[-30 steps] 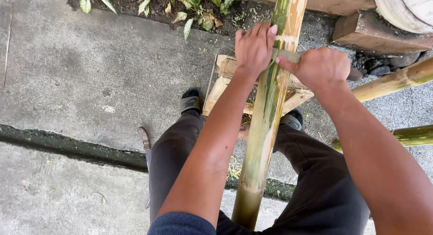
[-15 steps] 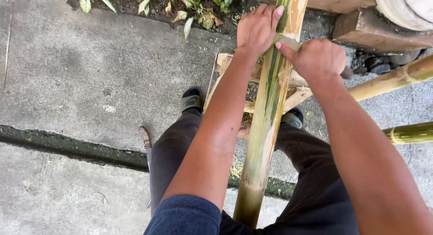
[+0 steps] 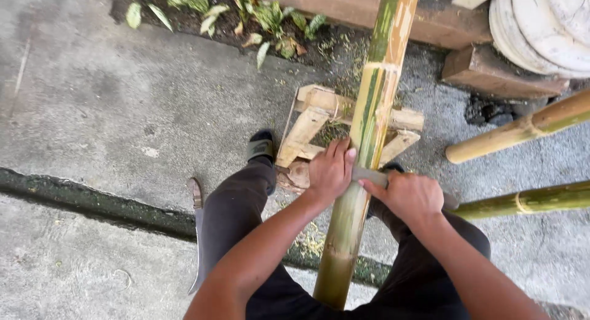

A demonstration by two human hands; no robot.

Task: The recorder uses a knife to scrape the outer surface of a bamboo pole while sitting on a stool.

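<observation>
This was an outdoor work yard, probably beside a house. The ground was rough concrete paving (image 3: 123,111) with a mossy crack (image 3: 92,200), bordered by a planted soil bed (image 3: 246,19) and timber beams (image 3: 344,9). Bamboo poles (image 3: 522,126) lay about, with a small wooden stand (image 3: 313,123) and stacked round slabs (image 3: 547,31).

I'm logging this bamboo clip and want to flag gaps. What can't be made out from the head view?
- Tool: the right hand covers its grip and the bamboo pole hides the rest, so its kind is unclear.
- Bamboo pole: its top is cut off by the upper edge, its lower end hidden behind the legs.
- Wooden stand: partly hidden behind the pole and the left hand.
- Right foot: nearly all hidden by the pole and right hand.
</observation>
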